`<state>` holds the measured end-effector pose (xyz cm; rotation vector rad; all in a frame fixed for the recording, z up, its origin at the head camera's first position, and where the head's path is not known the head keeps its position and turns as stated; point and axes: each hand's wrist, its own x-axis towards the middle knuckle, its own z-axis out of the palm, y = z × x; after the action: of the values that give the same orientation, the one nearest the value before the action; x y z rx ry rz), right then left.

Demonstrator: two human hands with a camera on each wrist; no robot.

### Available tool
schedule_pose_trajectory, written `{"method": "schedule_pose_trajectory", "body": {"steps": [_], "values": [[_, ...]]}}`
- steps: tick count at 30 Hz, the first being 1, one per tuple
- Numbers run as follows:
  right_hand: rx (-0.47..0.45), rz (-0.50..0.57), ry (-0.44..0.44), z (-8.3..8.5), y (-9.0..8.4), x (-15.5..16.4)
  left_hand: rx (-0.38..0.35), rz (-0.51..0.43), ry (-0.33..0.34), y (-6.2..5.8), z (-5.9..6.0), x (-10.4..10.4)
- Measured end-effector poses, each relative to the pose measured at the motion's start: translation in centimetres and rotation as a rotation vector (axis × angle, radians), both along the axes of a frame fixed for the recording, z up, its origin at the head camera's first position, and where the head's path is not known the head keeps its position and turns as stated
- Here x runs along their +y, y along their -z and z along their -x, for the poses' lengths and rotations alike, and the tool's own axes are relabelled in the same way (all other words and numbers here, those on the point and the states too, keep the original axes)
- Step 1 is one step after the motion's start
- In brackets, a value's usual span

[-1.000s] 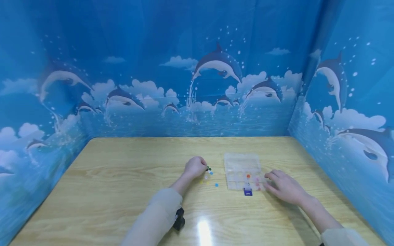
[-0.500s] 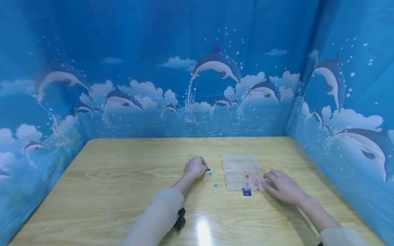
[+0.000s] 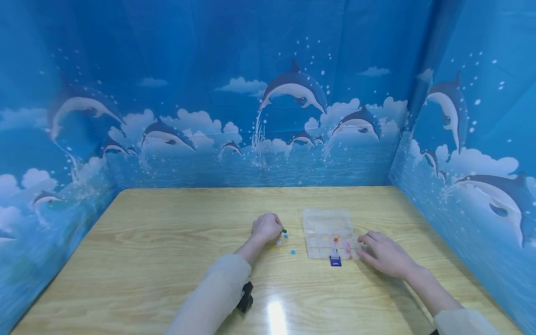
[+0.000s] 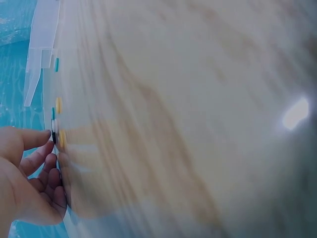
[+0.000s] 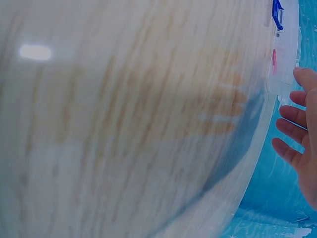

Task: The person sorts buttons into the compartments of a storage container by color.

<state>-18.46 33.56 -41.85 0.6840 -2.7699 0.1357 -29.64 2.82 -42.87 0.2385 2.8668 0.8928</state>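
Beside the curled left hand [image 3: 266, 227], a small round dark-green disc [image 3: 285, 231] is lying on the wood-grain table [image 3: 167, 242], probably light, stiff and slippery, inviting a rim pinch; whether the fingers are gripping anything, I cannot tell. The loose-fingered, empty right hand [image 3: 387, 255] is resting beside a clear plastic compartment box [image 3: 328, 221]. Only the left wrist view is showing the left fingers' undersides; only the head view, an orange piece [image 3: 336, 239] inside the box.

bright, even light lies over the surface [image 3: 167, 242], with one hard white glare [image 3: 276, 318] on its near part. a soft shadow [image 3: 407, 298] runs beside the right arm [image 3: 435, 291], and the backdrop [image 3: 188, 60] darkens in its right-hand corner. both wrist views are dimmer, hazier, the surface bowing along its edge, mirroring the fingers [image 5: 292, 115]. small pieces [image 3: 293, 252] look soft from the head.
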Motion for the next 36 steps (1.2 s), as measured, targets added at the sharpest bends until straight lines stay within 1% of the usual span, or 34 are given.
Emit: {"method": "schedule_pose_trajectory", "body": {"steps": [10, 18, 28, 36], "values": [[0.02, -0.001, -0.001, 0.01, 0.27, -0.02, -0.022, -0.01, -0.005, 0.44, 0.06, 0.55], [-0.016, -0.001, 0.02, 0.07, 0.44, 0.17, -0.038, -0.044, -0.004, 0.28, 0.02, 0.45], [-0.008, -0.002, 0.021, 0.12, 0.33, 0.16, -0.049, -0.045, 0.004, 0.17, 0.1, 0.35], [0.0, 0.008, 0.013, 0.08, 0.29, 0.17, -0.065, -0.095, 0.015, -0.04, -0.12, 0.03]]}}
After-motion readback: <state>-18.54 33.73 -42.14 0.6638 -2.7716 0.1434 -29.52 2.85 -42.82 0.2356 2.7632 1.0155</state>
